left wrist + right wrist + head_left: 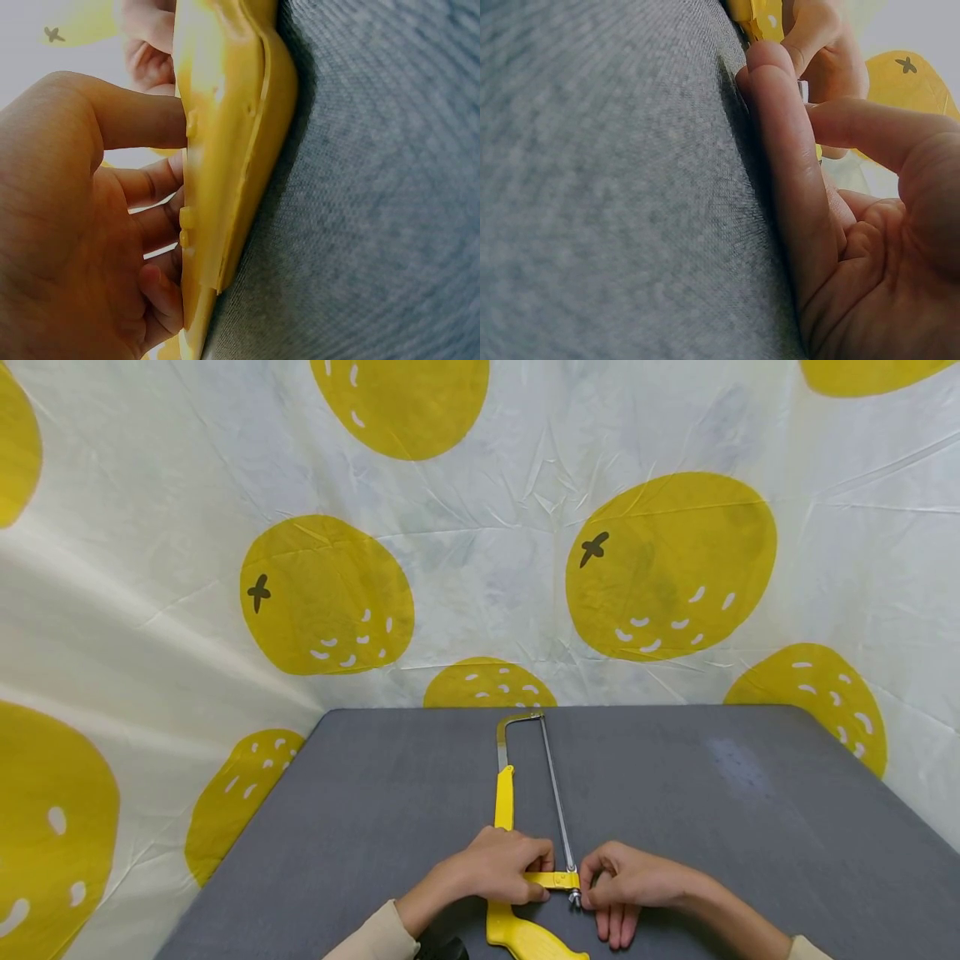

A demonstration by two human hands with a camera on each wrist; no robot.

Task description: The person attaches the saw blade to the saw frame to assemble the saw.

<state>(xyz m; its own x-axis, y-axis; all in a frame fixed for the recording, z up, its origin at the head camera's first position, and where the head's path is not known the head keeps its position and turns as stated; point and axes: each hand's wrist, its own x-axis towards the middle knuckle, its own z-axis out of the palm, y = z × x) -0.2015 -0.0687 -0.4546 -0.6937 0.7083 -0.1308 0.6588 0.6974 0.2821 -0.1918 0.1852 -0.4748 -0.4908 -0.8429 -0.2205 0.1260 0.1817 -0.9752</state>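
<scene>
A hacksaw (pixel 505 802) with a yellow frame and handle lies flat on the grey table, its blade (pixel 557 785) running along the right side. My left hand (pixel 498 864) grips the yellow frame just above the handle (pixel 232 150), thumb and fingers against it in the left wrist view. At the blade's near end, a metal wing nut (pixel 575 898) sticks out of the yellow bracket (pixel 553 881). My right hand (pixel 633 885) pinches at this wing nut with thumb and index finger, while its other fingers (pixel 791 157) lie along the table. The fingertips mostly hide the nut in the right wrist view.
The grey table (pixel 712 827) extends around the saw, with a pale smudge (pixel 738 768) toward the right. Behind it hangs a white cloth (pixel 487 585) printed with yellow fruit. A small black object (pixel 450 950) shows at the bottom edge, beside the left sleeve.
</scene>
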